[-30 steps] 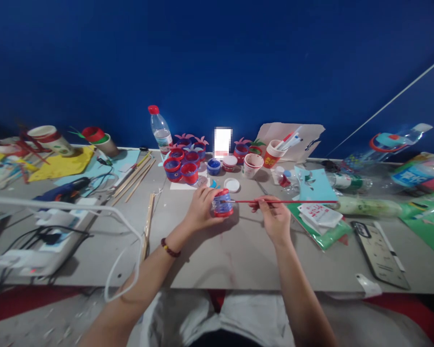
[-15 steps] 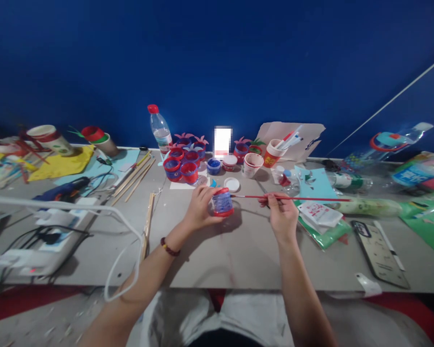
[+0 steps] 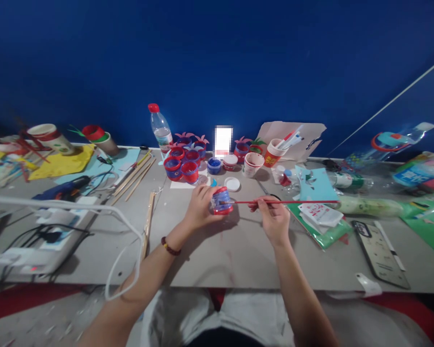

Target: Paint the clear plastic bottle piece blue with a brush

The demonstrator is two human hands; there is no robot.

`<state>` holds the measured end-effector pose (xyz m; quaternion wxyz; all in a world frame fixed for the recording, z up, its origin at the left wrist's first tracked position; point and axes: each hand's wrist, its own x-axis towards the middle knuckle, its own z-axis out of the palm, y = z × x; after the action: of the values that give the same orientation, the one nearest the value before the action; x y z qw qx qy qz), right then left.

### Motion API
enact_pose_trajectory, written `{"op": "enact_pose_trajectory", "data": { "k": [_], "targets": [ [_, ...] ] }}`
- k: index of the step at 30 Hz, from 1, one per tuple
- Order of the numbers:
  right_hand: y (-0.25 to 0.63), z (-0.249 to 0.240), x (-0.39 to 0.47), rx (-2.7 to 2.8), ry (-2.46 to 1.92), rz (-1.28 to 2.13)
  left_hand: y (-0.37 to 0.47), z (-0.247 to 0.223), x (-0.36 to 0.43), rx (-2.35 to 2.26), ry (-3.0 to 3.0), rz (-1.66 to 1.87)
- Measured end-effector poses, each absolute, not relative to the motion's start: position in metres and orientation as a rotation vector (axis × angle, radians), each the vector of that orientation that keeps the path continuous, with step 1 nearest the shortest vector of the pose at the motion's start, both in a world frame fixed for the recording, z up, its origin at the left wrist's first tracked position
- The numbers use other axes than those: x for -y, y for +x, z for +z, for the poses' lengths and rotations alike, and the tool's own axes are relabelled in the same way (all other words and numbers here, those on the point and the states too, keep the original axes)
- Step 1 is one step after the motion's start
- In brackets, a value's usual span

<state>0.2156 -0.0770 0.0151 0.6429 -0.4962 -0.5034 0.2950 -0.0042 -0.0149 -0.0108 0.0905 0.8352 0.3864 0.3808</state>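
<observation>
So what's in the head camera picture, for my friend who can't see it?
The left hand holds a small red-and-blue cup while the right hand holds a red paintbrush against its side. Behind them on a gray table are a blue paint pot and more painted cups.

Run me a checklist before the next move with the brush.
1. Painted piece held by the left hand: ok, fingers and thumb grip it.
2. Brush held by the right hand: ok, its tip is at the blue middle of the piece.
3. Blue paint pot uncovered: ok, the paint shows.
4. Enough paint on the tip: cannot tell, too small to see.
5. Table free of marks: not ok, faint reddish streaks show near its front edge.
6. Bottle capped and upright: ok.
</observation>
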Motion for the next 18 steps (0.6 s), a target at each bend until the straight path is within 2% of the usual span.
{"op": "enact_pose_trajectory", "data": {
  "k": [18],
  "targets": [
    [0.234,0.012,0.065,0.948,-1.203,0.550,-0.010,-0.015,0.013,-1.068,2.428,1.228]
  ]
}}
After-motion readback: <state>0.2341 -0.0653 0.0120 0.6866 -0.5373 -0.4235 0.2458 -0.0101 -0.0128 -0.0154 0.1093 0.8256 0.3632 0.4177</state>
